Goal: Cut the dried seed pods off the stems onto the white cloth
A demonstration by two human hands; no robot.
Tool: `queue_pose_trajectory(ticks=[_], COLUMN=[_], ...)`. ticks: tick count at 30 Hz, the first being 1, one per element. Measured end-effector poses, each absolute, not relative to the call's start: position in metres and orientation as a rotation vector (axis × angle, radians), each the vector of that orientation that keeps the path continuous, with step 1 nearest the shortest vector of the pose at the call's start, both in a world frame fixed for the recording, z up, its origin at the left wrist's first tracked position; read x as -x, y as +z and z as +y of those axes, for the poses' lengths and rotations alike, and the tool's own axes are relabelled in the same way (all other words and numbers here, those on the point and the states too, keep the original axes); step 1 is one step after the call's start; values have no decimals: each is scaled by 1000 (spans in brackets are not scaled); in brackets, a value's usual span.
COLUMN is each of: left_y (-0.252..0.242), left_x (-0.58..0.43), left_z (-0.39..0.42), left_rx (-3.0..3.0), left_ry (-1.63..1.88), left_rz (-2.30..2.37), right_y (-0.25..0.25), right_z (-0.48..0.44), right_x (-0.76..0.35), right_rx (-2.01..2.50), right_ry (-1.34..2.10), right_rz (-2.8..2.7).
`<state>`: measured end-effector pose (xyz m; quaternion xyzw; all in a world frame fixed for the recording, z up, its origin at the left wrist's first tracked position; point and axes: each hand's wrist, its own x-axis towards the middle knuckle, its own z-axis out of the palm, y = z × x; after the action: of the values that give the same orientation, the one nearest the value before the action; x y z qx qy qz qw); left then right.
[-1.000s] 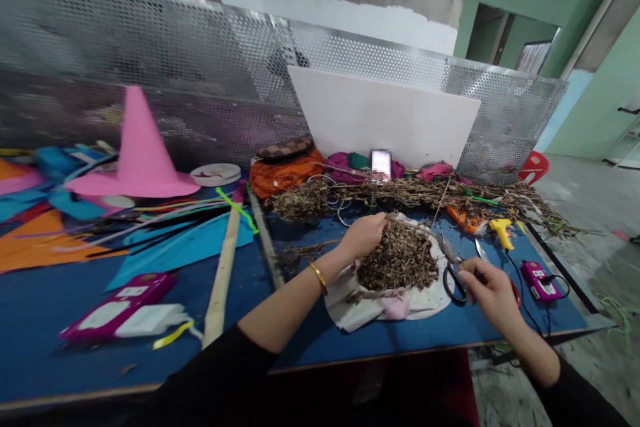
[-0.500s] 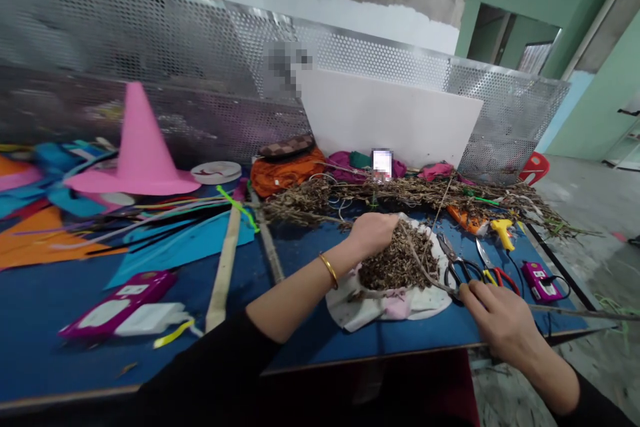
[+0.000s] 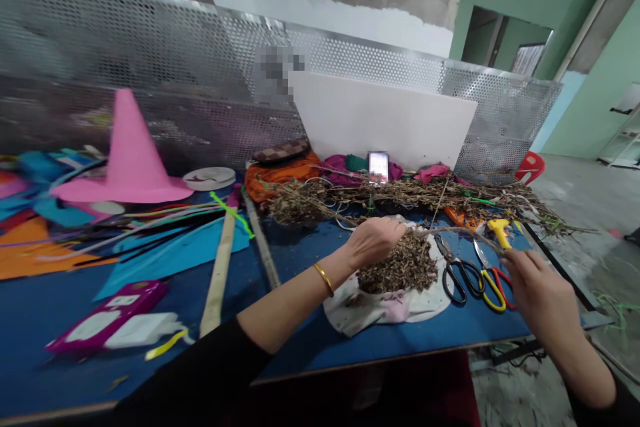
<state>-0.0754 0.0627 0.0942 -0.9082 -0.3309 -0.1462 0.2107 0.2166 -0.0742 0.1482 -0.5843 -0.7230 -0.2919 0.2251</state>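
Note:
My left hand (image 3: 374,239), with a gold bangle on its wrist, is closed in a pinch at the left end of a thin bare twig (image 3: 457,231). The twig arches over a heap of dry brown plant bits (image 3: 400,267) lying on a white cloth (image 3: 373,307). My right hand (image 3: 537,283) is closed on the twig's other end, lifted above the blue table (image 3: 310,340) at the right. Black-handled scissors (image 3: 457,270) and red-and-yellow-handled scissors (image 3: 493,277) lie between the heap and my right hand.
A long row of dry branches (image 3: 425,193) lies behind the heap. A yellow glue gun (image 3: 499,230) sits at the right. A pink cone hat (image 3: 127,157), coloured paper sheets (image 3: 165,250), a wooden stick (image 3: 217,277) and a magenta device (image 3: 103,320) lie left. A perforated metal screen (image 3: 165,73) and white board (image 3: 383,120) stand behind.
My right hand has risen from the table beside the scissors and moved right, drawing the twig up and through my left hand's pinch. The left hand stayed at the heap.

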Motion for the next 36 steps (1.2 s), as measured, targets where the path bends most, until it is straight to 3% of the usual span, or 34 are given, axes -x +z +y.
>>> queue_pose_trajectory(ticks=[5,13,18,29,36], left_y=[97,98,101,82,53], left_x=[84,85,91,74,58], left_z=[56,39,42,58,56], left_rx=[2527,2392,2217,2552,2553], left_ry=[-575,-805,-864,-449,-521], left_rz=[-801,-1008,-1382,-1353,-1419], right_y=[155,165,162,177,215], right_z=[-45,-20,-18,39,132], right_x=[-234,-234,-233,-301,-309], right_rx=[1986,2045,2065,1803,1545], right_ry=[-871,-332,-82,-166,-872], right_rz=[-2066,-2430,-2543,-2038,-1929])
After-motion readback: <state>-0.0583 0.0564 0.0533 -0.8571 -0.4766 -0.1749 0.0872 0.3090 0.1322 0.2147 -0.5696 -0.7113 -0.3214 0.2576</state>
